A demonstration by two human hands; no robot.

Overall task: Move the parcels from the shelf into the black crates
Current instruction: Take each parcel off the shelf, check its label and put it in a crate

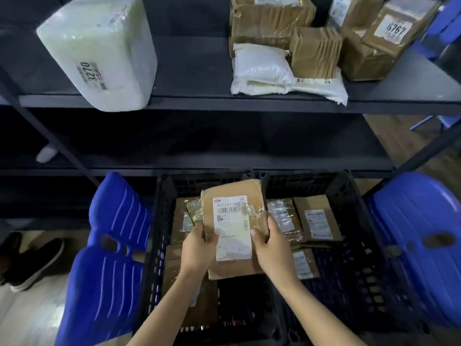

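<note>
Head view is showing us holding a brown cardboard parcel (252,193) with both hands above the two black crates, roughly over the wall where they meet. Our left hand (197,248) is gripping its left edge, thumb lying on the white shipping label (233,221), and our right hand (272,248) is clasping the right edge, fingers curled behind. The left black crate (159,221) is already holding brown parcels beneath our left wrist; the right black crate (354,221) is holding several flat labelled parcels. On the shelf (194,99) above, a big white wrapped parcel (99,51) marked 3270 is sitting at the left, while white bags (259,68) and taped brown boxes (314,53) are crowding together at the right. A left blue chair (109,258) and a right blue chair (419,240) are flanking the crates.
</note>
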